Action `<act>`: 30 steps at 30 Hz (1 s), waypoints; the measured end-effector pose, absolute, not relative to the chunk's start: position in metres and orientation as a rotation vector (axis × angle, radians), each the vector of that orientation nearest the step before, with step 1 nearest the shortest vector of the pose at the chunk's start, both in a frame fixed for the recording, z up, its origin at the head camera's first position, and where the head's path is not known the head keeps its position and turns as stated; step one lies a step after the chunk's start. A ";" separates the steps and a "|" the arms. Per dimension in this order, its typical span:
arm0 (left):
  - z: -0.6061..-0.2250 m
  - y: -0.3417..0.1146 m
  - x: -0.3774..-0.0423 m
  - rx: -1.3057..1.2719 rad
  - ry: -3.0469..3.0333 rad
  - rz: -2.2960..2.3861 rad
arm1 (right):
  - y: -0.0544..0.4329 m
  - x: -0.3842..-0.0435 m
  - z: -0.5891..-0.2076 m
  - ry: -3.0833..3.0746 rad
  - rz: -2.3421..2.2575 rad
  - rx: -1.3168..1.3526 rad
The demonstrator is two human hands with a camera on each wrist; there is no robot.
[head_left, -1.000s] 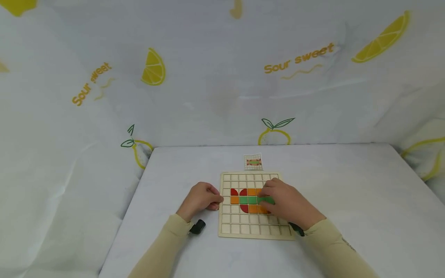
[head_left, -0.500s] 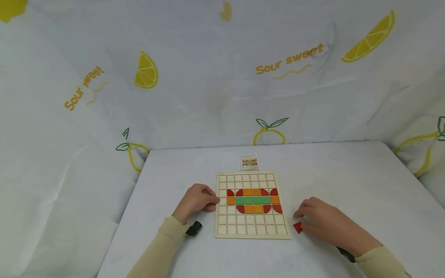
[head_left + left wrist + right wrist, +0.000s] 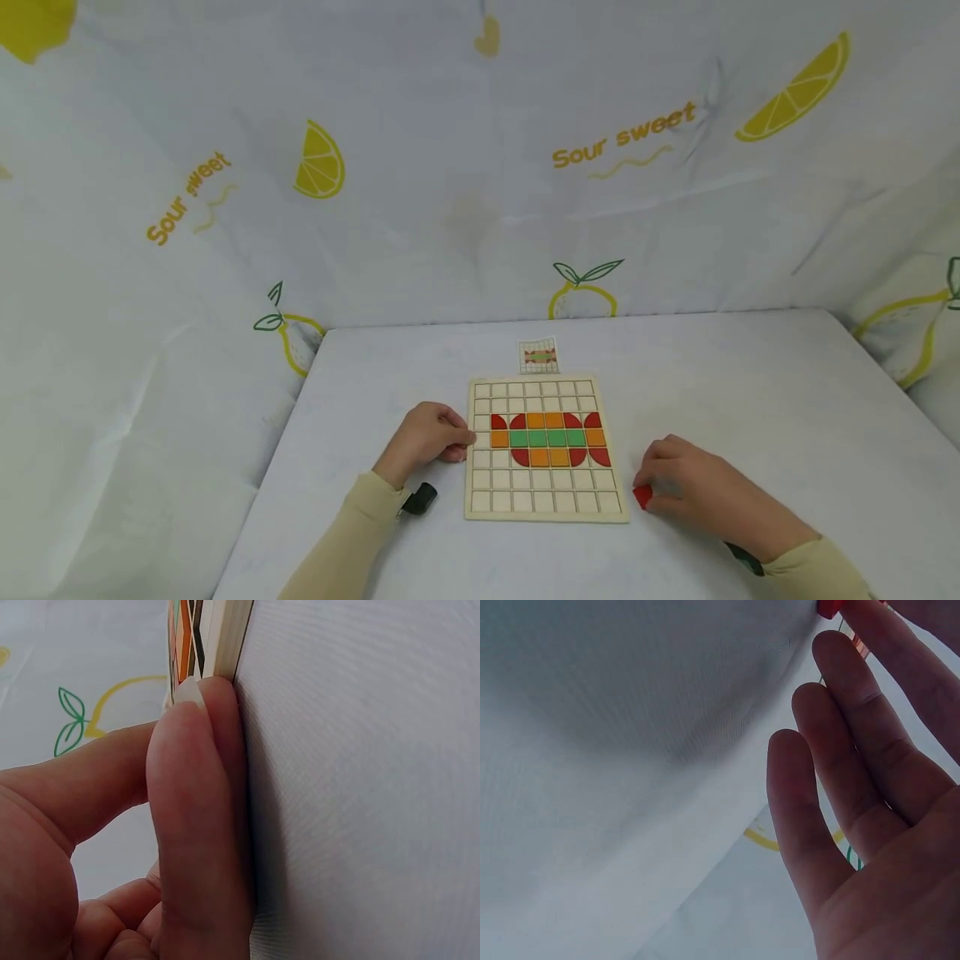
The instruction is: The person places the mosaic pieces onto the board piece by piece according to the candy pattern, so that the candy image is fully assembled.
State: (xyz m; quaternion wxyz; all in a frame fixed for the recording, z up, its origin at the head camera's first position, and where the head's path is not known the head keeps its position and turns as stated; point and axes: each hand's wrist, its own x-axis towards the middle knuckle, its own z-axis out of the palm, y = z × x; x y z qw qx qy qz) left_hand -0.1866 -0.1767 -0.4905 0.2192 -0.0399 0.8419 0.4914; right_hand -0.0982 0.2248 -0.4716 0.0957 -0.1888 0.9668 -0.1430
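Observation:
A pale gridded board point(image 3: 547, 517) lies on the table, bearing red rounded tiles, orange square tiles and a row of green square tiles point(image 3: 546, 438). At the board's left edge my left hand point(image 3: 429, 433) pinches the rim between thumb and finger; the thumb point(image 3: 191, 780) shows close in the left wrist view. To the right of the board, my right hand point(image 3: 693, 487) holds a small red tile point(image 3: 642, 497) between thumb and index finger, low over the table. Only a corner of that tile appears in the right wrist view, where the other fingers point(image 3: 791, 772) extend loosely.
Just beyond the board's far edge lies a small card point(image 3: 537, 356) printed with a similar coloured pattern. The white table point(image 3: 735, 367) ends at a hanging cloth point(image 3: 465, 208) with lemon prints. A black wrist device point(image 3: 420, 498) sits by the left sleeve.
My right hand has left the board's tiles, moved right to the loose red tile on the table, and now grips it. The left hand stays at the board's edge.

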 end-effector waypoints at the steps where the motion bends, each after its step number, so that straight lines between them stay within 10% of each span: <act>1: -0.491 -0.177 -0.186 -0.109 2.330 1.362 | 0.224 -0.098 -0.472 2.866 -0.423 -0.563; 30: -0.491 -0.176 -0.184 -0.109 2.331 1.385 | 0.138 -0.145 -0.461 2.889 -0.536 -0.891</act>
